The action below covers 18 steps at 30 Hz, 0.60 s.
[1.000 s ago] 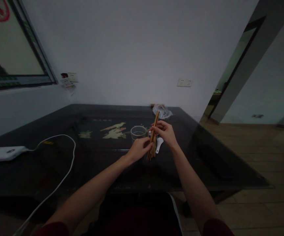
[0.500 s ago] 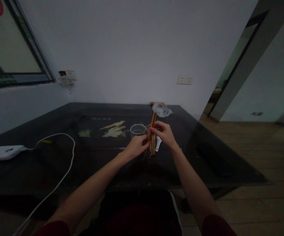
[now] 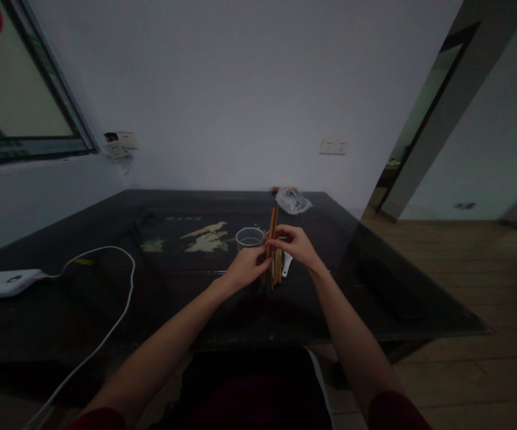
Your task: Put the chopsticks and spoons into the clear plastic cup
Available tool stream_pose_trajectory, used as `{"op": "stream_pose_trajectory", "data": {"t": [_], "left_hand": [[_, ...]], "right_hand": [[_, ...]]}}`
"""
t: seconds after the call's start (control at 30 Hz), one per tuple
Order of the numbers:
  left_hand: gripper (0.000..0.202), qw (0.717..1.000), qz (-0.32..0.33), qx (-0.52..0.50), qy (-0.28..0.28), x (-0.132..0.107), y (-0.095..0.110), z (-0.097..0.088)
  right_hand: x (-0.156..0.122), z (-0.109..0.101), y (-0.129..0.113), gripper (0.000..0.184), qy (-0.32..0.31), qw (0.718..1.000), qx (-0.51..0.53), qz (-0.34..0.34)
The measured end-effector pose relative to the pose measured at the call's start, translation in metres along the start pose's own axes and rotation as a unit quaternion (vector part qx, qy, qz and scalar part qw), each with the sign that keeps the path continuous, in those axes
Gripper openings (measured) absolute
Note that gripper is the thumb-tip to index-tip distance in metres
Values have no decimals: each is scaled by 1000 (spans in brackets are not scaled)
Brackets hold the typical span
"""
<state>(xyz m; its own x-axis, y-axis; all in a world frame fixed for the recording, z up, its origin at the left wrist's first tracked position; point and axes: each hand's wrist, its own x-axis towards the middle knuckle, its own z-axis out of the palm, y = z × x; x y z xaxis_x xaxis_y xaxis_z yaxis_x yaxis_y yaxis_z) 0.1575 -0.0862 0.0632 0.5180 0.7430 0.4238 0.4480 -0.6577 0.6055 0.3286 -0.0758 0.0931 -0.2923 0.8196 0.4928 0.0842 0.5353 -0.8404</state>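
Both hands hold a bundle of wooden chopsticks [image 3: 274,224] nearly upright over the dark table [image 3: 106,286]. My left hand [image 3: 244,268] grips the bundle low down, fingers closed round it. My right hand [image 3: 295,243] pinches it a little higher from the right. A white plastic spoon [image 3: 287,264] lies on the table just behind the bundle. Close to the left of the chopsticks stands a clear round cup [image 3: 249,237].
A crumpled clear plastic bag [image 3: 293,201] lies at the table's far edge. A white device [image 3: 1,283] with a white cable [image 3: 122,298] sits at the left. Painted bird and leaf decoration [image 3: 207,237] shows under the glass top. Wooden floor lies to the right.
The chopstick bundle has swung from a rightward tilt to almost upright and shifted slightly left. Both hands kept their grip on it.
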Motion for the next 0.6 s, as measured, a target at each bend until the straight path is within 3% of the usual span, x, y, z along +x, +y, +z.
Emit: {"op": "stream_pose_trajectory", "data": {"t": [0.6], "left_hand": [[22,1000,15,20,-10,1,-1,-1]], "right_hand": [[0,-1,-3,27,-8,1000,7,10]]}}
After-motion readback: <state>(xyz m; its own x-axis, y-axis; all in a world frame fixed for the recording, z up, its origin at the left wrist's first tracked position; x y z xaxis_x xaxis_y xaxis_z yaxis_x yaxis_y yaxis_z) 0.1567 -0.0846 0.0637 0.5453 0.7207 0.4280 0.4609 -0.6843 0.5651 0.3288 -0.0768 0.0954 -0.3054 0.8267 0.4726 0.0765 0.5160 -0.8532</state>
